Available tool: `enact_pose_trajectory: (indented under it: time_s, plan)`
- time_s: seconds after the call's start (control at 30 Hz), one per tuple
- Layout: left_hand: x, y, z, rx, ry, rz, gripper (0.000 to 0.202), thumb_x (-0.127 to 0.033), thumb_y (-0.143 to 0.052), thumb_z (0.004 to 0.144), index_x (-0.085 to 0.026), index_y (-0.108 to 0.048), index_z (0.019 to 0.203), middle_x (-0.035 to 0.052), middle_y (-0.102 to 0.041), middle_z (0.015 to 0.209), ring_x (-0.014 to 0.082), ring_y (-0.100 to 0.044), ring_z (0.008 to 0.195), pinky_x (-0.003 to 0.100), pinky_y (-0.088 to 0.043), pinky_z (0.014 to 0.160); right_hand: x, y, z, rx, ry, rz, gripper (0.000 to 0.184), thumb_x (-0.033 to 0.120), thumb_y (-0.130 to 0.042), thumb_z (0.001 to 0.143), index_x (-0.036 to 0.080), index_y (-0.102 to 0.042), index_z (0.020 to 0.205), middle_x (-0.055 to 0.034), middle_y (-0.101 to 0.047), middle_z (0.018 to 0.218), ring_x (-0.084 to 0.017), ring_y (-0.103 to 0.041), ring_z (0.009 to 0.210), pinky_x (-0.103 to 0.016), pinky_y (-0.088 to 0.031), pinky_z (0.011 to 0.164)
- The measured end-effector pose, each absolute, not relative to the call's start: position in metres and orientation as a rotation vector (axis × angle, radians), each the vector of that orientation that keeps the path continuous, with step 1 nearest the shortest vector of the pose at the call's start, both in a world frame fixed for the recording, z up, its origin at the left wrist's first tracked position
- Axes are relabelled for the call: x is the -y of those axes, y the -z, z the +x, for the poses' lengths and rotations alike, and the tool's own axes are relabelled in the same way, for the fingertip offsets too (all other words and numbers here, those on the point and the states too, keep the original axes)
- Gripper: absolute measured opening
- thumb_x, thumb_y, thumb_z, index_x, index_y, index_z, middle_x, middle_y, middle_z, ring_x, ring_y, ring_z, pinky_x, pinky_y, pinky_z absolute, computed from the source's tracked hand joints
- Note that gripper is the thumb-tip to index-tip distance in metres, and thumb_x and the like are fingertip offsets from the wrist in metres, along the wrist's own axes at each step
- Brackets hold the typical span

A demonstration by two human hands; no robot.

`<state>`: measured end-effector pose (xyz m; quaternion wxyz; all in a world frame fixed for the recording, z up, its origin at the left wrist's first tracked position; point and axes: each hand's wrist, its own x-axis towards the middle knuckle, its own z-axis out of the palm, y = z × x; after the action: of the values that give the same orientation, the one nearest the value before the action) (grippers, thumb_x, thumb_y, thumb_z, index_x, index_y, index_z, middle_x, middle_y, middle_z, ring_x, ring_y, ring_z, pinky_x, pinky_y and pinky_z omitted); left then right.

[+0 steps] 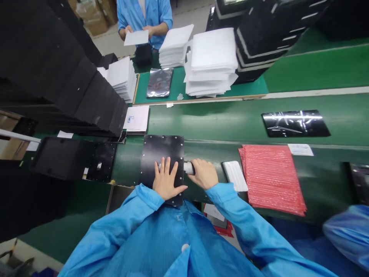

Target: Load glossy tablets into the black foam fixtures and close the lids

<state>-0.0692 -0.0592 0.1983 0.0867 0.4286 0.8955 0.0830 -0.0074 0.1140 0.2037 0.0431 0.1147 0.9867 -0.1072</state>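
A black rectangular panel (155, 148) with small light dots along its edges lies in front of me at the near edge of the green bench. My left hand (167, 181) rests flat on this panel, fingers spread. Beside the panel's right edge, my right hand (205, 174) is wrapped round a short silver-grey tool (188, 168) that points left towards the panel. Its exact kind is not clear, since the fingers cover part of it. A white rectangular object (235, 176) lies to the right of my right hand.
Red bubble-wrap bags (272, 179) lie at right, with a glossy black packet (296, 124) beyond. Black foam blocks (86, 88) rise at left, near a dotted black panel (101, 161). Across the bench, a co-worker (145, 17) holds a white sheet (136, 37) near white stacks (213, 50).
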Motion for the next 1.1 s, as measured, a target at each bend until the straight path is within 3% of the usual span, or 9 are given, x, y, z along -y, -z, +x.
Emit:
enact_pose_trajectory:
  time_s: [0.13,0.33,0.5,0.63,0.7,0.8,0.9,1.0,1.1]
  plan:
    - [0.052,-0.203,-0.064,-2.622,-0.205,1.268,0.101,-0.069,-0.059,0.068,-0.014,-0.027,0.146,0.0226,-0.013,0.154,0.0430,-0.004,0.142,0.067,-0.004,0.109,-0.110,-0.228,-0.022,-2.853,0.235,0.179,0.021,0.020,-0.053,0.075,0.013,-0.059,0.094,-0.0148,-0.066,0.088,-0.026,-0.061,0.081,-0.031,-0.035,0.066]
    - [0.044,-0.245,-0.057,-2.570,-0.537,0.882,0.096,-0.024,-0.065,0.062,-0.014,-0.022,0.148,0.0189,-0.005,0.156,0.0414,0.005,0.142,0.065,-0.002,0.111,-0.143,-0.183,-0.038,-2.606,0.951,0.099,0.021,0.022,-0.054,0.069,0.017,-0.060,0.089,-0.0040,-0.067,0.077,-0.020,-0.062,0.072,-0.028,-0.044,0.064]
    - [0.113,-0.285,-0.097,-2.253,-1.295,0.718,0.091,-0.017,-0.053,0.063,-0.022,-0.021,0.148,0.0055,-0.018,0.157,0.0293,-0.013,0.144,0.047,-0.015,0.118,-0.140,-0.111,-0.027,-2.904,1.120,0.914,0.056,0.043,-0.048,0.079,0.009,-0.050,0.123,-0.0205,-0.059,0.119,-0.033,-0.055,0.112,-0.049,-0.044,0.094]
    - [0.157,-0.254,-0.146,-1.939,-1.717,0.360,0.093,-0.016,-0.052,0.054,-0.019,-0.030,0.145,0.0058,-0.037,0.149,0.0271,-0.028,0.139,0.038,-0.028,0.114,-0.099,-0.115,0.004,-3.113,1.237,0.698,0.064,0.046,-0.038,0.088,0.012,-0.032,0.142,-0.0187,-0.036,0.146,-0.031,-0.038,0.133,-0.051,-0.039,0.103]
    - [0.158,-0.223,-0.160,-1.832,-1.776,0.198,0.092,-0.017,-0.054,0.051,-0.018,-0.036,0.141,0.0068,-0.044,0.143,0.0286,-0.035,0.135,0.038,-0.032,0.112,-0.076,-0.139,0.018,-3.154,1.177,0.513,0.060,0.044,-0.040,0.089,0.018,-0.034,0.142,-0.0150,-0.035,0.148,-0.031,-0.048,0.125,-0.047,-0.047,0.096]
    - [0.146,-0.184,-0.162,-1.825,-1.724,0.009,0.083,-0.022,-0.060,0.056,-0.019,-0.042,0.137,0.0082,-0.053,0.135,0.0298,-0.045,0.128,0.042,-0.034,0.109,-0.048,-0.180,0.029,-3.000,1.163,0.433,0.053,0.042,-0.044,0.088,0.024,-0.045,0.137,-0.0135,-0.036,0.149,-0.025,-0.068,0.084,-0.040,-0.056,0.073]
    - [0.135,-0.166,-0.159,-1.983,-1.657,-0.030,0.069,-0.030,-0.063,0.067,-0.015,-0.046,0.132,0.0112,-0.050,0.136,0.0277,-0.043,0.129,0.039,-0.030,0.112,-0.039,-0.204,0.027,-2.657,1.659,0.568,0.062,0.050,-0.052,0.083,0.026,-0.041,0.140,-0.0145,-0.032,0.151,-0.013,-0.059,0.055,-0.035,-0.055,0.058]
    - [0.130,-0.161,-0.159,-2.141,-1.560,0.032,0.055,-0.033,-0.058,0.079,-0.016,-0.048,0.130,0.0117,-0.046,0.138,0.0233,-0.038,0.134,0.034,-0.024,0.114,-0.045,-0.212,0.012,-2.127,2.333,0.686,0.063,0.059,-0.043,0.086,0.028,-0.039,0.141,-0.0118,-0.051,0.137,-0.011,-0.058,0.057,-0.030,-0.054,0.056]
    - [0.126,-0.158,-0.159,-2.208,-1.465,0.054,0.046,-0.032,-0.049,0.087,-0.016,-0.047,0.131,0.0122,-0.047,0.136,0.0207,-0.041,0.132,0.033,-0.025,0.114,-0.048,-0.218,-0.011,-1.976,2.409,0.639,0.059,0.063,-0.040,0.085,0.025,-0.053,0.128,-0.0097,-0.066,0.114,-0.017,-0.064,0.072,-0.030,-0.054,0.060]
